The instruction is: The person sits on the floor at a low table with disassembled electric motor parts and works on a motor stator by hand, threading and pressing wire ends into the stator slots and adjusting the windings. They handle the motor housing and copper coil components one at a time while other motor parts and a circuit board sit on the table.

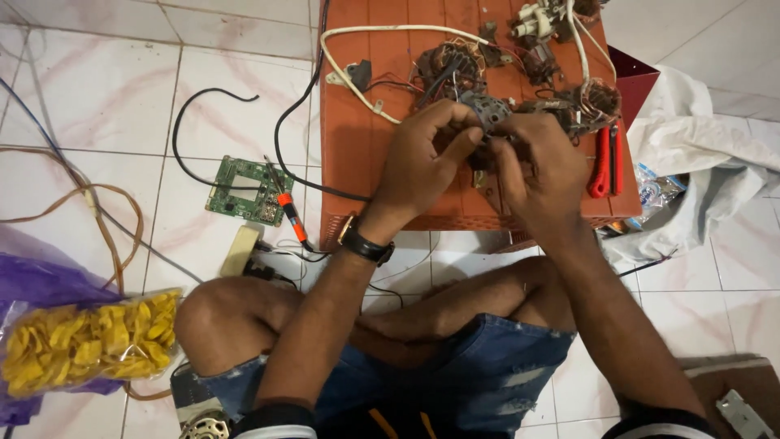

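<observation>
The head view looks down on a white tiled floor [97,89] where a person sits cross-legged in torn denim shorts [455,374]. In front of the knees stands a low orange plastic table [366,146], strewn with motor windings [451,69], a white cable [382,32] and red-handled pliers [608,158] near its right edge. A white cloth [707,154] lies crumpled on the floor to the right of the table. To the left, by the knee, sits a clear bag of yellow chips [89,341] on purple plastic. A green circuit board [244,191] lies on the tiles just left of the table, with a black cable [195,106] curling above it and an orange-handled tool [288,210] resting across its right corner.

Both hands meet over the middle of the table. The left hand [422,158], with a black wristwatch [366,242] on its wrist, has fingers curled around a small grey perforated part [487,110], pinching it from the left. The right hand [540,175] closes on the same part from the right; what its fingertips grip underneath is probably a thin wire, though it is too hidden to tell.
</observation>
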